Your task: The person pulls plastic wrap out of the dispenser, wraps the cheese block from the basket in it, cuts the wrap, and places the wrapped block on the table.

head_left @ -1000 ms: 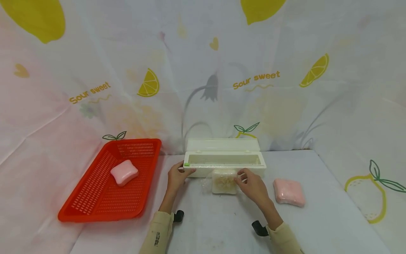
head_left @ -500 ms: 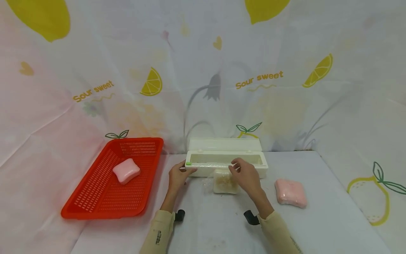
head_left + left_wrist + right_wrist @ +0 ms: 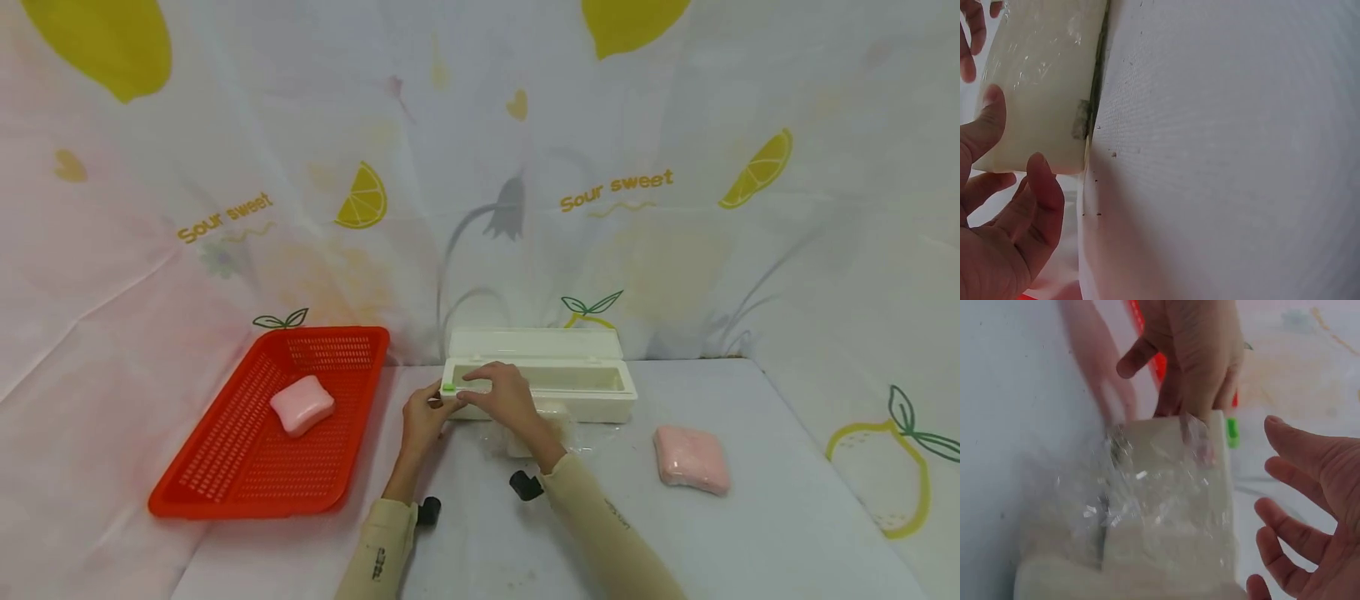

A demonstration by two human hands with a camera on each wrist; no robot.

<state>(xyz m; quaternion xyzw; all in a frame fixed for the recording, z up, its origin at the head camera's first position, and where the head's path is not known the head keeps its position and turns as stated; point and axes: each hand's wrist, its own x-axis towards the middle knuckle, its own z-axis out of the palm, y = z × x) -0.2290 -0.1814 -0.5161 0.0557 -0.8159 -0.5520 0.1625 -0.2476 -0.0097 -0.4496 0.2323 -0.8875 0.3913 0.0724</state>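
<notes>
Soft, dim light; small glints on the white box [image 3: 1035, 119]; right wrist view seems blurred.

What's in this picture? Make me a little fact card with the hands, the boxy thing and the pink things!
Left hand: holds the white box's left end
Right hand: near that end, holding nothing
White box: long, on the table, lid open
Pale block: before the box, partly hidden by the right arm
Red basket: left side, one pink block inside
Other pink block: on the table, right side
</notes>
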